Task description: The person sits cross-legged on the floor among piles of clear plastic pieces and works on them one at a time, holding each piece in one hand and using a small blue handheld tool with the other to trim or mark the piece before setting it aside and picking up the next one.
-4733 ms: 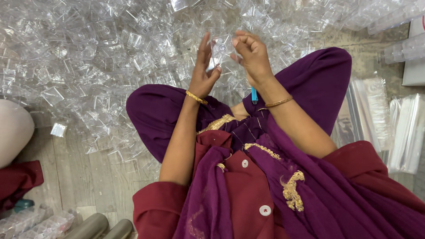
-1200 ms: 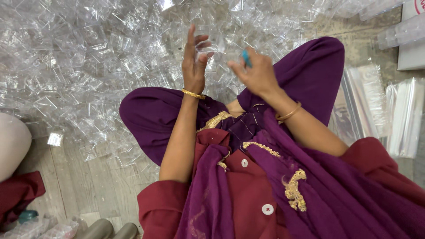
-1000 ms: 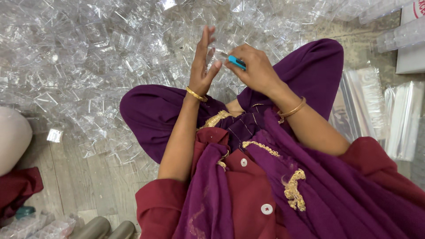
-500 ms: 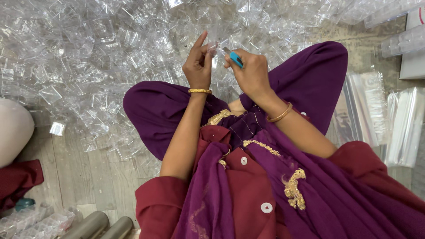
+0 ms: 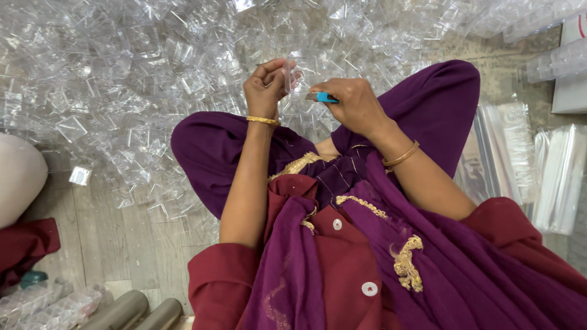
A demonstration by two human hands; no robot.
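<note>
Left hand (image 5: 264, 88) pinches clear, glossy plastic piece (image 5: 292, 78).

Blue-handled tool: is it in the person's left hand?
No, the blue-handled tool is gripped in the right hand, while the left hand holds a clear plastic piece.

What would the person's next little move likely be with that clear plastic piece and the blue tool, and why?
Probably a short stroke of the blue tool along the edge of the clear plastic piece. The left hand pinches the piece upright, and the right hand has the tool's tip right against it, above the heap of clear pieces.
</note>
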